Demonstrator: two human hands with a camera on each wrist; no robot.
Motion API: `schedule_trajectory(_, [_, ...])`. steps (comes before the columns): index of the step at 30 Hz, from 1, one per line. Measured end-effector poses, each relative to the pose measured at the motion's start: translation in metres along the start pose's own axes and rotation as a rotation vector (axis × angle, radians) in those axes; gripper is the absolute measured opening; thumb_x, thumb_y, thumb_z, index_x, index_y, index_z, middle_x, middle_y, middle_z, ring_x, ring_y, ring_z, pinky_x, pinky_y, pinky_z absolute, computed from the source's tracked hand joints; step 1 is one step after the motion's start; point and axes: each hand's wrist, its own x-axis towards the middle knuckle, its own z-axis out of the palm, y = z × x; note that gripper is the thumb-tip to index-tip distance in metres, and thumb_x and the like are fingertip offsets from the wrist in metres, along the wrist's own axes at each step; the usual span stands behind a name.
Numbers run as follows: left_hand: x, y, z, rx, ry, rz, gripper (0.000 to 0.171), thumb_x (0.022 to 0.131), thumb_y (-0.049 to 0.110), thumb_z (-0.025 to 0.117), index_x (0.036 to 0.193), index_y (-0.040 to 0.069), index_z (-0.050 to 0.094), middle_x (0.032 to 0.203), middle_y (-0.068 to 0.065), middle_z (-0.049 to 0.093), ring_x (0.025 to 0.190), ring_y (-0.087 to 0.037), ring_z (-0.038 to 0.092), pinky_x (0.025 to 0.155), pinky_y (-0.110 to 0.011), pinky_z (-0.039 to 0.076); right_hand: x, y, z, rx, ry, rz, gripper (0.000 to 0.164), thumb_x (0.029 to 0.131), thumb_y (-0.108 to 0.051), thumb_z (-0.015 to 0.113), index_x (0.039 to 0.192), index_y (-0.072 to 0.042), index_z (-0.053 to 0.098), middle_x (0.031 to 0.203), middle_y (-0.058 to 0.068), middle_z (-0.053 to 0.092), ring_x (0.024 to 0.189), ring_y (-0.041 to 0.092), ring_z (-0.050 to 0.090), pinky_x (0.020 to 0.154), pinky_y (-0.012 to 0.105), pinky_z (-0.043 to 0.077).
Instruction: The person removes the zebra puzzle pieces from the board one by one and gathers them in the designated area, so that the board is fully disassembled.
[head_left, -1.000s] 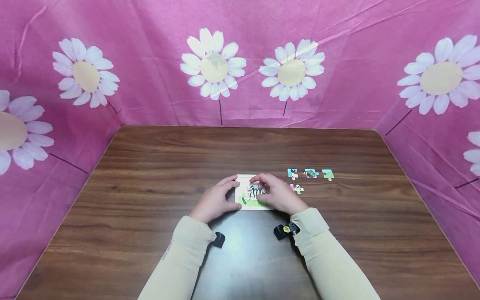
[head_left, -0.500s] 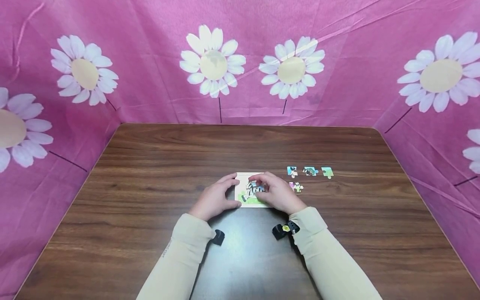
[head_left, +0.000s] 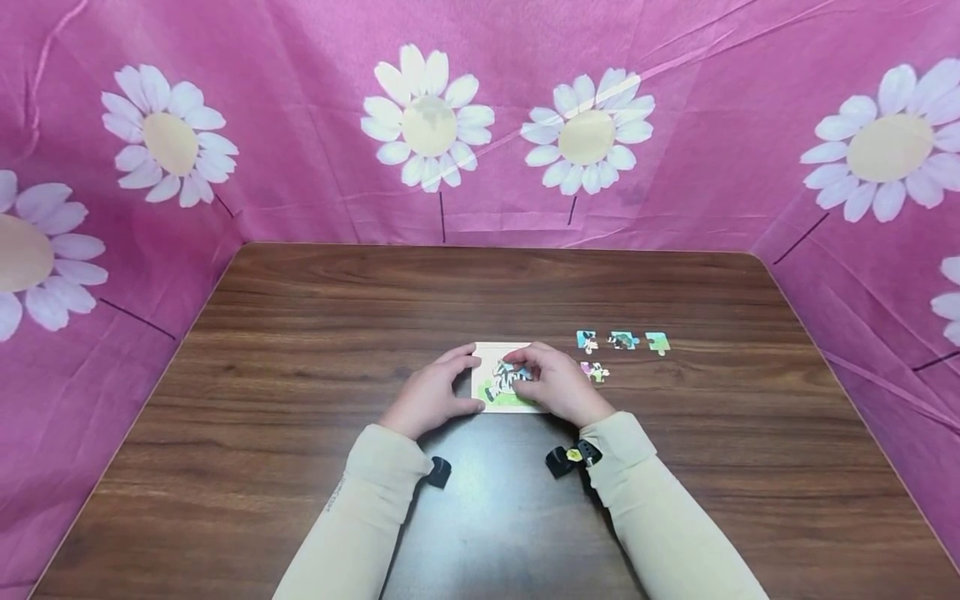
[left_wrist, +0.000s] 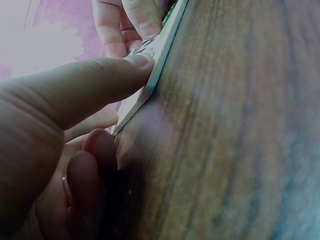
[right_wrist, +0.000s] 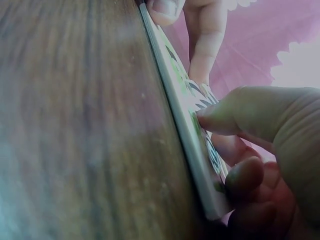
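Note:
A small jigsaw puzzle board (head_left: 486, 353) with a pale border and a zebra picture (head_left: 504, 379) lies on the table. My left hand (head_left: 429, 398) holds its left side, thumb at the near corner and fingers at the far one; the left wrist view shows that thumb on the board's edge (left_wrist: 165, 55). Over the right part of the picture, my right hand (head_left: 561, 387) pinches a zebra-striped puzzle piece (right_wrist: 205, 96) between thumb and fingers. In the right wrist view the piece stands slightly raised from the board. Fingers hide much of it and the board's right side.
Beyond my right hand lie several loose puzzle pieces: a blue one (head_left: 587, 341), a dark-patterned one (head_left: 623, 340), a green one (head_left: 657, 343) and a pink-and-green one (head_left: 596, 372). The brown wooden table (head_left: 337, 300) meets a pink flowered cloth (head_left: 315, 125) at its back and sides.
The right hand's fingers have shifted very slightly over the zebra picture. The left hand keeps its hold on the board, and the loose pieces stay put. The head view has tilted a little.

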Motion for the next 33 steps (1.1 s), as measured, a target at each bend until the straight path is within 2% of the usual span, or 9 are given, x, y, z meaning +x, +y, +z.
schedule_trajectory(10, [0.0004,-0.0001,-0.0002,0.002,-0.003,0.004,0.067,0.078,0.031,0.086,0.136,0.009,0.061,0.156,0.001,0.045,0.14,-0.023,0.045,0.109,-0.047,0.039,0.0004,-0.0003,-0.0004,-0.032,0.014,-0.003,0.034,0.078,-0.011,0.075,0.112,-0.015,0.074,0.093,-0.004,0.061,0.077,0.012,0.052,0.067,0.031,0.043])
schedule_trajectory(16, [0.0009,-0.0012,-0.0001,0.004,-0.004,0.006,0.067,0.078,0.032,0.086,0.136,0.01,0.061,0.156,0.001,0.044,0.14,-0.023,0.044,0.109,-0.046,0.039,0.0009,0.0005,-0.002,-0.001,-0.014,-0.02,0.037,0.077,-0.007,0.076,0.113,-0.017,0.071,0.096,-0.005,0.063,0.075,0.012,0.052,0.066,0.03,0.044])
schedule_trajectory(23, [0.0006,-0.0019,-0.0009,0.009,-0.006,0.005,0.067,0.077,0.032,0.086,0.136,0.01,0.062,0.156,0.001,0.044,0.14,-0.023,0.044,0.11,-0.047,0.038,0.0021,0.0011,-0.0004,0.052,-0.037,-0.013,0.037,0.08,-0.004,0.071,0.115,-0.017,0.071,0.091,-0.007,0.065,0.069,0.012,0.052,0.061,0.028,0.042])
schedule_trajectory(29, [0.0002,-0.0019,-0.0004,0.007,-0.001,0.003,0.067,0.077,0.032,0.086,0.136,0.01,0.062,0.156,0.001,0.044,0.139,-0.023,0.045,0.109,-0.047,0.039,0.0016,0.0041,0.0011,0.128,0.022,-0.033,0.035,0.082,-0.004,0.074,0.116,-0.009,0.071,0.092,-0.003,0.067,0.072,0.013,0.053,0.064,0.025,0.043])
schedule_trajectory(33, [0.0003,-0.0017,0.0003,0.006,-0.001,-0.002,0.067,0.077,0.032,0.086,0.136,0.01,0.061,0.156,0.001,0.044,0.139,-0.024,0.045,0.109,-0.047,0.039,0.0015,0.0058,0.0021,0.154,0.066,-0.032,0.033,0.08,-0.005,0.077,0.113,-0.009,0.072,0.089,-0.001,0.064,0.071,0.013,0.052,0.062,0.024,0.042])
